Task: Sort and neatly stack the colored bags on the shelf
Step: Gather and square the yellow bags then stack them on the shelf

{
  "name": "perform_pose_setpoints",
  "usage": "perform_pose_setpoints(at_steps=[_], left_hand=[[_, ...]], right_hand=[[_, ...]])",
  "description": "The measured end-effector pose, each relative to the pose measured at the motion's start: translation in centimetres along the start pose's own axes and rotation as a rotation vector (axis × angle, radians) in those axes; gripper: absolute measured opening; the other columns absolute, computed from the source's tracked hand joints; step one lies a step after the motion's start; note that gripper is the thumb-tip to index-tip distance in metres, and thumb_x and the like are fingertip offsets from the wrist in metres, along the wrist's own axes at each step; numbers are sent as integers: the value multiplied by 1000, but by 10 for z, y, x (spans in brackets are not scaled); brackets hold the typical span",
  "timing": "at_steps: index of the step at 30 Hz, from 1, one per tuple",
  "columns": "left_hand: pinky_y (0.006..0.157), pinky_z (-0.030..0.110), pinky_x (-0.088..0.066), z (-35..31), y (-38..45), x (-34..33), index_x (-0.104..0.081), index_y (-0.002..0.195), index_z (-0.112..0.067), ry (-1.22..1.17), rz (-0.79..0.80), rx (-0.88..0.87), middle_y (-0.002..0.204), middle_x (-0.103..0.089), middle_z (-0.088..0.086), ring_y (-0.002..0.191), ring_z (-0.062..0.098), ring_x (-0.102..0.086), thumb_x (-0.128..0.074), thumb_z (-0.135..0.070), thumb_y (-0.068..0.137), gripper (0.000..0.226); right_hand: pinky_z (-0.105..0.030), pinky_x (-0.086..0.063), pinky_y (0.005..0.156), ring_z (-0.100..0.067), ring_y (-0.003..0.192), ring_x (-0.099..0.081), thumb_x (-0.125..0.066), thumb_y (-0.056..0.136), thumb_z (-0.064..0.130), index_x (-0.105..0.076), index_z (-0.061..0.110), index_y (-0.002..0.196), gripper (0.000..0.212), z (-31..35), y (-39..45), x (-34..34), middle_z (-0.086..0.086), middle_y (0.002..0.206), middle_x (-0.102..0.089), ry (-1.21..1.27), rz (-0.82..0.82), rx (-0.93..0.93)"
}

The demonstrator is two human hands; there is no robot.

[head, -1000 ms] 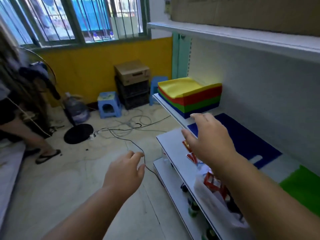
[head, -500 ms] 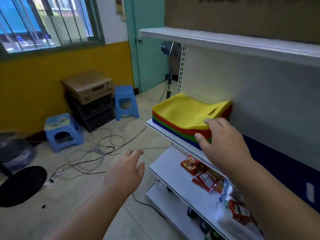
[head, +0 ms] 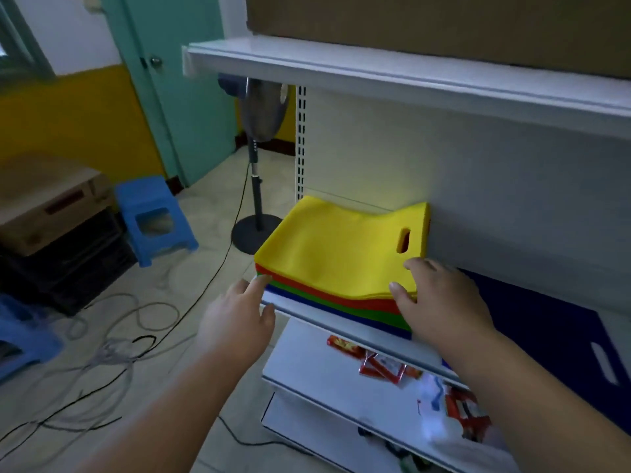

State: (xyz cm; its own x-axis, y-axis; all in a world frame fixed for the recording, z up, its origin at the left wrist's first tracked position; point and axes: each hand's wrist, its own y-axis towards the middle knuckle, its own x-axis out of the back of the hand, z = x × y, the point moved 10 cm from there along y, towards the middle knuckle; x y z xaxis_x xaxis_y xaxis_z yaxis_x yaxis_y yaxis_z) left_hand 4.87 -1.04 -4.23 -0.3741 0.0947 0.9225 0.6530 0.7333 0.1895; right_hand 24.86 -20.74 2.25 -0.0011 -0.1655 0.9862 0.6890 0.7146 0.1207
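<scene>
While the stack of colored bags [head: 336, 268] sits at the shelf's [head: 307, 310] left end, yellow on top, your right hand [head: 440, 302] rests on its near right corner, fingers loosely bent, and your left hand [head: 235, 322], fingers straight, touches its left front corner.

No text, label or number can be read. The red snack packets [head: 382, 365] on the lower shelf [head: 307, 363] carry printing, but it is too blurred to make out.
</scene>
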Motion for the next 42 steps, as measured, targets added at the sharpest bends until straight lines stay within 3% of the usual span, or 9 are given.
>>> perform_pose_setpoints(at_steps=[6, 12, 16, 22, 26, 31, 38, 40, 42], left_hand=[[58, 30, -42, 23, 46, -11, -25, 145, -35, -20, 111, -16, 111, -50, 1, 75, 19, -50, -43, -43, 98, 51], [62, 31, -50, 37, 66, -18, -44, 135, -33, -23, 157, -152, 111, -46, 0, 73, 19, -53, -45, -46, 96, 41], [57, 25, -37, 46, 74, -6, -61, 113, -27, -184, 126, -176, 121, -50, -2, 68, 14, -49, -48, -37, 98, 23], [51, 26, -34, 61, 108, 10, -55, 80, -17, -319, 50, -60, 74, -57, 0, 59, 13, -50, -58, -33, 94, 22], [50, 26, -37, 62, 121, 10, -51, 95, -17, -328, 112, -22, 69, -54, -2, 59, 15, -52, -63, -30, 91, 18], [48, 27, -42, 57, 124, 5, -50, 110, -23, -367, 207, -39, 74, -57, 1, 59, 20, -58, -57, -17, 91, 21], [46, 26, -40, 63, 115, 6, -53, 118, -25, -252, 254, -139, 70, -59, 2, 58, 18, -58, -48, -14, 93, 28], [48, 27, -44, 65, 112, 10, -52, 119, -26, -219, 247, -167, 70, -59, 1, 59, 17, -58, -48, -15, 94, 28], [48, 27, -43, 67, 108, 11, -50, 118, -29, -248, 272, -169, 72, -59, 1, 59, 18, -58, -52, -17, 93, 27]], right_hand=[[-36, -52, 73, -27, 97, -59, -39, 99, 49, -45, 20, 134, 47, 1, -2, -2, -4, 131, -53, -17, -7, -171], [-34, -53, 61, -22, 78, -61, -31, 100, 51, -48, 20, 125, 43, 19, -8, -12, 0, 118, -59, -185, 19, -226], [-31, -49, 56, -20, 70, -57, -30, 100, 50, -51, 22, 119, 40, 32, -15, -17, 2, 97, -60, -183, -10, -235], [-33, -45, 57, -19, 69, -55, -45, 97, 45, -62, 23, 107, 30, 43, -46, -12, 3, 85, -60, 77, -197, -322], [-36, -50, 61, -20, 73, -57, -50, 94, 47, -59, 18, 104, 32, 35, -54, -2, 0, 94, -60, 136, -300, -444], [-36, -50, 77, -23, 94, -59, -60, 91, 47, -42, 23, 133, 51, 27, -44, -29, -4, 114, -59, 331, -81, -639], [-28, -35, 47, -14, 53, -51, -56, 96, 26, -44, 26, 131, 37, 35, -35, -31, 3, 71, -53, 377, -122, -614], [-29, -37, 50, -14, 57, -49, -54, 98, 23, -46, 24, 132, 35, 37, -40, -34, 2, 81, -55, 406, -123, -612], [-31, -44, 63, -15, 72, -51, -54, 98, 21, -47, 25, 132, 35, 39, -45, -36, -6, 116, -58, 470, -127, -613]])
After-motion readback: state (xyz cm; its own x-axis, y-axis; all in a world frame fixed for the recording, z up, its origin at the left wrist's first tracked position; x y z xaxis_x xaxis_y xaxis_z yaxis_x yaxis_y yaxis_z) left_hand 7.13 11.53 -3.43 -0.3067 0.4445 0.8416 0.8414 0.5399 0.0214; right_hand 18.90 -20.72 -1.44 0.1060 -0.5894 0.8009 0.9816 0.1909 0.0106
